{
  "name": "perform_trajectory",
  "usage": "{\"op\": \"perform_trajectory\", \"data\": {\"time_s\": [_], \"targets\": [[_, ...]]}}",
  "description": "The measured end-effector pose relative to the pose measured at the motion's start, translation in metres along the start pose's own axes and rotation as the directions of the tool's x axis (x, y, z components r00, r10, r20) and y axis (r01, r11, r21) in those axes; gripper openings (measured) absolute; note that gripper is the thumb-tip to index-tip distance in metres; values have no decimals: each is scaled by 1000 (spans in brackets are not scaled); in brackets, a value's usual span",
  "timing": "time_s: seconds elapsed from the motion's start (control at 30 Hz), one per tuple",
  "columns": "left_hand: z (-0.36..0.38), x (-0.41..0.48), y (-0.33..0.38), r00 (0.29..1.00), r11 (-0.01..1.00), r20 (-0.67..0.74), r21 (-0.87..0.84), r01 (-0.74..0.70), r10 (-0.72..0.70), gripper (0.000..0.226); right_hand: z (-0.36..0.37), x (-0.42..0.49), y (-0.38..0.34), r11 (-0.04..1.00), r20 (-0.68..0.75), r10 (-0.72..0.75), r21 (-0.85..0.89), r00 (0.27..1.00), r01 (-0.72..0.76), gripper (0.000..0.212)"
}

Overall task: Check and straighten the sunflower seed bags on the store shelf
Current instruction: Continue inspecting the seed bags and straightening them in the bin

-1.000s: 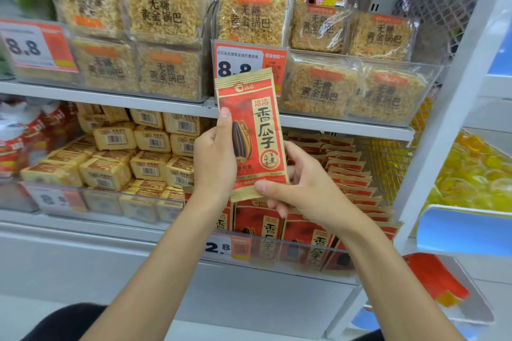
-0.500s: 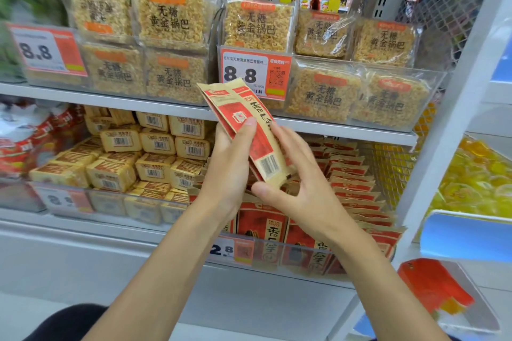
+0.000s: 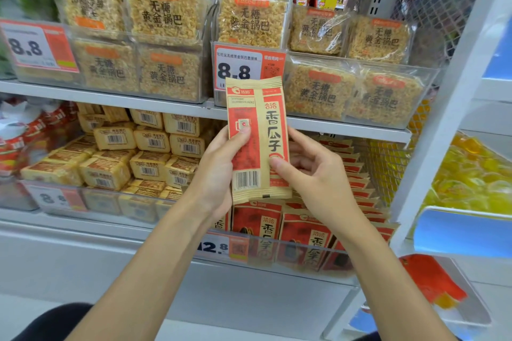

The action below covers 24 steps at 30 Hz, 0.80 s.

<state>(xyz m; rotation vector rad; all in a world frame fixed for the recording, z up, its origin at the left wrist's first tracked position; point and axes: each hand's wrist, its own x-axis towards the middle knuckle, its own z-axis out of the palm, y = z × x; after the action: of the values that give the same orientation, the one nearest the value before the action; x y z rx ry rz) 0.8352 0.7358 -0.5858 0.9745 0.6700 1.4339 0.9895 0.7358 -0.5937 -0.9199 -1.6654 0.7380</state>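
A red and tan sunflower seed bag (image 3: 257, 130) stands upright in front of the shelf, its back with the barcode facing me. My left hand (image 3: 219, 171) grips its left edge, thumb on the back panel. My right hand (image 3: 313, 174) holds its right edge, thumb pressed on the lower right. Below and behind it, several more sunflower seed bags (image 3: 302, 238) stand in rows in a clear-fronted bin on the lower shelf.
Yellow boxed snacks (image 3: 124, 163) fill the bin to the left. Rice crust packs (image 3: 166, 22) sit on the upper shelf behind 8.8 price tags (image 3: 243, 69). A 12.8 tag (image 3: 221, 248) hangs on the lower bin. A white upright post (image 3: 448, 108) stands at right, with yellow goods beyond.
The bag was turned over from its front to its back, passing through a tilt, and is now upright again. Both hands stayed on it.
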Motion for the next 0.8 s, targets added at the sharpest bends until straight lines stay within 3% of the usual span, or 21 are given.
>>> {"op": "perform_trajectory", "data": {"time_s": [0.1, 0.23, 0.4, 0.47, 0.53, 0.6, 0.63, 0.67, 0.73, 0.8], "targets": [[-6, 2, -1, 997, 998, 53, 31, 53, -55, 28, -3, 1, 3, 999, -39, 33, 18, 999, -32, 49], [-13, 0, 9, 949, 972, 226, 133, 192, -219, 32, -8, 4, 1, 978, -117, 94, 194, 989, -70, 30], [-18, -3, 11, 918, 946, 253, 196, 259, -304, 40, -9, 7, 3, 971, -119, 112, 223, 987, -83, 17], [-20, 1, 8, 849, 900, 299, 116, 420, -435, 56, -9, 8, 4, 962, -143, 129, 258, 981, -89, 16], [-23, 4, 4, 735, 835, 448, 49, 548, -509, 65, -9, 9, 5, 957, -166, 130, 278, 978, -80, 16], [-26, 7, 2, 638, 784, 540, 71, 616, -550, 70, -9, 10, 7, 962, -178, 123, 263, 976, -73, 15], [-25, 8, 3, 628, 781, 542, 88, 618, -558, 72, -9, 12, 7, 963, -173, 127, 259, 977, -79, 16], [-21, 8, 4, 652, 793, 509, 111, 598, -563, 73, -10, 15, 8, 961, -157, 136, 262, 978, -91, 17], [-9, 6, 9, 795, 856, 325, 261, 446, -513, 65, -16, 21, 6, 941, -84, 168, 309, 982, -135, 28], [3, 4, 11, 944, 832, 139, 522, 188, -301, 54, -29, 26, -3, 884, 20, 199, 429, 980, -188, 51]]}}
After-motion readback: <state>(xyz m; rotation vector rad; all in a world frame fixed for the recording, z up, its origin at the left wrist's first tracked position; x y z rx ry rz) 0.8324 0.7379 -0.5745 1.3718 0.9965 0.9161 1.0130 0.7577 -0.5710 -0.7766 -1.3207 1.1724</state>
